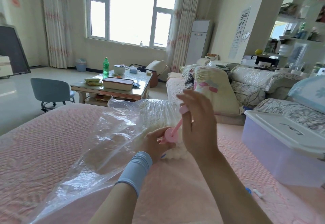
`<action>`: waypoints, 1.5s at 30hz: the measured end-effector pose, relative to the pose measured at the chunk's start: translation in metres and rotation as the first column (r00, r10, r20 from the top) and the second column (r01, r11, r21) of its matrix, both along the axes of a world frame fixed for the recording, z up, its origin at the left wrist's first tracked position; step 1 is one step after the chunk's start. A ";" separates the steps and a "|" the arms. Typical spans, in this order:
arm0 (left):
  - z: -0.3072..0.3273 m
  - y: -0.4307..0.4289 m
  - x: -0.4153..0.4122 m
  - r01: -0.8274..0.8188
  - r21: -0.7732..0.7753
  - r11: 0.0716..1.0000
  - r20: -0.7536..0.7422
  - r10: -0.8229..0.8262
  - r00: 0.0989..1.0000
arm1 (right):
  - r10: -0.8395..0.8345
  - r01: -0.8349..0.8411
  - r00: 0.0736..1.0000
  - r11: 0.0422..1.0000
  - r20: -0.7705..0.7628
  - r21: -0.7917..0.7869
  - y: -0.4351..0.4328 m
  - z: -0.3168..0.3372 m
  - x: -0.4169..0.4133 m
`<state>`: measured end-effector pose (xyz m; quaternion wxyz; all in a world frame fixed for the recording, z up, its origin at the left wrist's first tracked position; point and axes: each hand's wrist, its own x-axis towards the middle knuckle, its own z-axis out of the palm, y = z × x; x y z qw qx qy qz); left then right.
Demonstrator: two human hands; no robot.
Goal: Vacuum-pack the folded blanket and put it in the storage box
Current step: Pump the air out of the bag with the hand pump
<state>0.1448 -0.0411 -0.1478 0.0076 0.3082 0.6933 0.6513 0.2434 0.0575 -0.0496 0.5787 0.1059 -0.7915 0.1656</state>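
Pink pump (172, 133) on clear bag (112, 135) over blanket (176, 153), left hand (156, 144) gripping its base, right hand (198, 118) holding its raised handle, box (274, 155) near right.

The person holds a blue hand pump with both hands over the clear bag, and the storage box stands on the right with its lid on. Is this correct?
No. In the head view the hand pump is pink, not blue. The left hand and right hand hold it over the clear bag, and the lidded storage box stands on the right.
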 end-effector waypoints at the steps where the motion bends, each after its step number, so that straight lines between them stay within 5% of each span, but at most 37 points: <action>1: -0.001 0.001 0.000 -0.006 -0.004 1.000 0.001 0.006 1.000 | 0.004 -0.004 0.997 1.000 -0.071 -0.004 0.002 0.006 0.001; 4: -0.002 0.004 0.002 -0.001 0.009 1.000 0.021 0.001 1.000 | -0.011 0.011 0.999 1.000 -0.050 -0.018 0.006 -0.006 -0.004; 6: -0.002 0.004 0.004 0.015 0.015 1.000 0.026 -0.015 1.000 | -0.032 0.032 0.989 0.999 0.142 0.002 0.007 -0.033 -0.006; 9: -0.002 0.004 0.007 0.015 -0.020 1.000 0.045 -0.014 0.999 | -0.086 0.073 0.850 0.996 0.520 0.045 0.010 -0.066 -0.009; 11: -0.001 0.004 0.008 -0.009 -0.042 0.999 0.033 0.010 0.999 | -0.069 0.059 0.792 0.998 0.607 0.036 0.010 -0.066 -0.010; 13: 0.000 0.002 0.007 -0.020 -0.024 1.000 0.030 0.020 0.999 | -0.033 0.040 0.851 0.999 0.524 -0.002 0.007 -0.051 -0.010; 16: 0.000 0.001 0.001 -0.015 0.002 1.000 0.022 0.015 1.000 | 0.001 -0.002 0.987 1.000 0.161 0.003 0.002 -0.016 -0.005; 20: -0.001 0.002 0.001 -0.002 0.001 1.000 0.037 0.002 0.999 | 0.029 -0.031 0.990 0.999 -0.135 -0.016 0.003 -0.002 -0.005; 23: -0.001 0.002 0.006 0.017 0.004 1.000 0.056 -0.017 0.998 | -0.023 0.027 0.995 0.999 0.099 -0.038 0.004 -0.038 -0.009; 25: -0.001 0.002 0.008 0.022 -0.004 1.000 0.059 -0.022 0.998 | -0.035 0.053 0.900 0.998 0.434 -0.030 0.007 -0.060 -0.012; 27: -0.001 0.003 0.008 0.000 -0.030 1.000 0.040 0.001 0.999 | -0.015 0.034 0.798 0.999 0.602 -0.020 0.009 -0.063 -0.013; 29: 0.000 0.001 0.005 -0.009 -0.015 1.000 0.041 0.010 0.999 | 0.044 -0.023 0.824 0.999 0.565 -0.044 0.008 -0.046 -0.011; 32: 0.002 -0.002 0.001 -0.033 -0.002 0.999 0.036 0.033 0.999 | 0.086 -0.082 0.968 0.996 0.234 -0.028 0.003 -0.008 -0.005; 36: 0.002 0.000 0.003 -0.027 -0.011 1.000 0.051 0.028 0.998 | 0.098 -0.099 0.993 0.995 -0.069 -0.003 0.000 0.000 -0.004; 39: 0.003 -0.001 0.007 -0.020 -0.020 1.000 0.041 0.021 0.999 | 0.038 -0.035 0.989 0.999 0.141 -0.021 0.002 -0.033 -0.010; 42: 0.009 -0.007 0.010 0.013 -0.061 0.998 0.052 -0.010 0.999 | -0.023 0.023 0.872 1.000 0.490 0.006 0.007 -0.065 -0.016; 45: 0.025 -0.014 0.008 0.156 -0.024 0.987 0.200 -0.148 0.969 | 0.069 0.009 0.824 0.991 0.563 -0.134 0.008 -0.071 -0.025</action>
